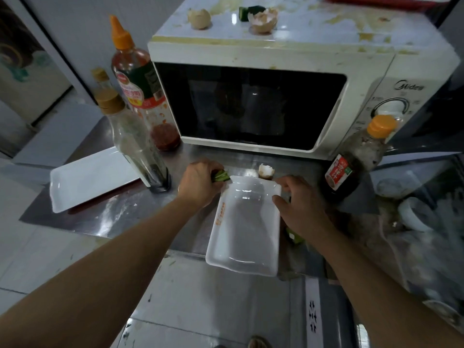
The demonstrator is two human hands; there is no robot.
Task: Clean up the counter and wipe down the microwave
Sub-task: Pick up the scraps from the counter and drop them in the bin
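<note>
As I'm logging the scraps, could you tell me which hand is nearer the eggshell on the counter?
Right. The right hand lies just beside the eggshell, holding the tray; the left hand is farther left, gripping green scraps.

light: dim, cool, overhead | glare: pale sheen on steel worktop (108, 217), bright spot in microwave (251, 101) door glass | blur: right edge smeared, soft | distortion: wide-angle bowing at edges | shadows: soft, faint

Both arms outstretched; left hand (198, 183) curled around something, right hand (300, 200) gripping with bent fingers.
</note>
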